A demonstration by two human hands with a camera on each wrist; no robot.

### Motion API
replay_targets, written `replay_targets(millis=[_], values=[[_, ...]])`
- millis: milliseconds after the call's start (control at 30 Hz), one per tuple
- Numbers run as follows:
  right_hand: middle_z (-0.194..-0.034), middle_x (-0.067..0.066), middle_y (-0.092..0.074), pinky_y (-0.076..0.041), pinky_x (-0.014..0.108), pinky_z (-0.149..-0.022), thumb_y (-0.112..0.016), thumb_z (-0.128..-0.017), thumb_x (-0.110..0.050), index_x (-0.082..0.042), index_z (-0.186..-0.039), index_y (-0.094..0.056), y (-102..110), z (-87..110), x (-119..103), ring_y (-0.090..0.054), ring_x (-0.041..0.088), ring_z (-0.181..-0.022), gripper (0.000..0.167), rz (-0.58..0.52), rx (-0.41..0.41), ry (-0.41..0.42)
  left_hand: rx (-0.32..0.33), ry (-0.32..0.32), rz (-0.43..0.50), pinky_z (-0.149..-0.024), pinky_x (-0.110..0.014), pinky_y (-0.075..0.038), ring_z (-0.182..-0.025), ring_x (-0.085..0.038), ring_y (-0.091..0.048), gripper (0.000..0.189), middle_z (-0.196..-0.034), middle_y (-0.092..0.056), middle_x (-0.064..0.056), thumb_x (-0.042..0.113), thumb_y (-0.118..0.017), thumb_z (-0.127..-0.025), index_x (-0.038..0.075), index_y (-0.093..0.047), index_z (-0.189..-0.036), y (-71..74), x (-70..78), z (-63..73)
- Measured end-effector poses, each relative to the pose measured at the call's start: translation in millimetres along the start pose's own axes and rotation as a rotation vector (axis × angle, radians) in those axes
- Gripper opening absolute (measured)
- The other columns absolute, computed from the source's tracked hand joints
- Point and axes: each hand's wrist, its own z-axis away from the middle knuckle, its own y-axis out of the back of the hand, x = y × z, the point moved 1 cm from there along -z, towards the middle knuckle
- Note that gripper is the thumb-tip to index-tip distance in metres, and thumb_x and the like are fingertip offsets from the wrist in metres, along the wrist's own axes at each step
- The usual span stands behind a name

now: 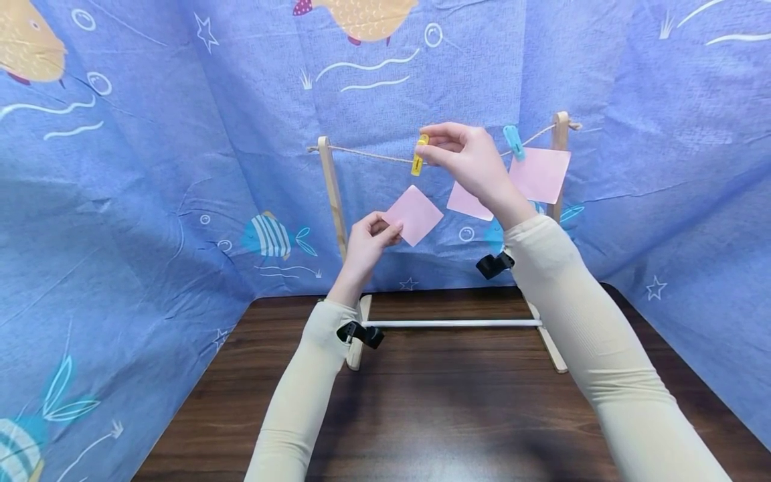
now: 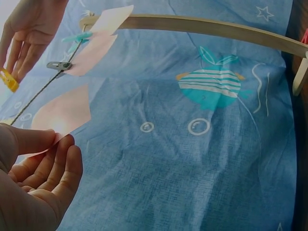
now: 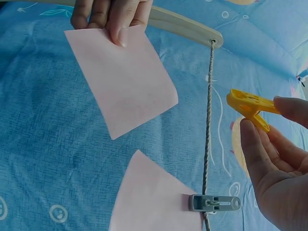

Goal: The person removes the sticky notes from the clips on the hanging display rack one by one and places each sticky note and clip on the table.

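Observation:
My left hand (image 1: 369, 242) pinches a pink square of paper (image 1: 415, 215) by one corner, thumb on the near face. The paper hangs in the air below the rope (image 1: 379, 156). Higher and to the right, my right hand (image 1: 466, 157) pinches a yellow clothespin (image 1: 418, 155) by its handle ends; in the right wrist view the clothespin (image 3: 250, 107) stands beside the rope (image 3: 209, 115), apart from it. A grey clothespin (image 3: 211, 203) fixes a second pink paper (image 3: 154, 197) to the rope. A light blue clothespin (image 1: 514, 142) holds a third pink paper (image 1: 540, 175) near the right post.
The rope runs between two wooden posts (image 1: 332, 194) of a rack, joined low down by a white bar (image 1: 452, 323). It stands on a dark wooden table (image 1: 434, 415). A blue curtain (image 1: 150, 167) with printed fish hangs behind and at both sides.

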Motion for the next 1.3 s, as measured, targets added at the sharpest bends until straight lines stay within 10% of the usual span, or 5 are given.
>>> replay_targets(millis=[433,1300], values=[[-0.118,0.006,-0.067,-0.053,0.032,-0.093,-0.071,-0.094,-0.038,-0.014,-0.132,-0.066,15,16.2,18,-0.069,0.015,-0.096,0.045,-0.004,0.042,-0.006,0.024,-0.002,-0.056,-0.073,-0.031,-0.06,-0.074,-0.023,-0.069,0.007,-0.08,-0.069,-0.002,0.001,-0.068,-0.095,-0.002,-0.062,-0.093,19.2,-0.3,8.8],[-0.103,-0.011,-0.066,-0.047,0.011,-0.078,-0.073,-0.094,-0.027,-0.014,-0.134,-0.067,106,79.6,50,-0.064,0.002,-0.095,0.042,0.069,0.283,-0.064,0.286,-0.086,-0.105,-0.07,-0.023,-0.06,-0.069,-0.011,-0.068,0.011,-0.076,-0.071,0.0,0.006,-0.072,-0.094,-0.001,-0.064,-0.093,146.7,39.1,47.7]])
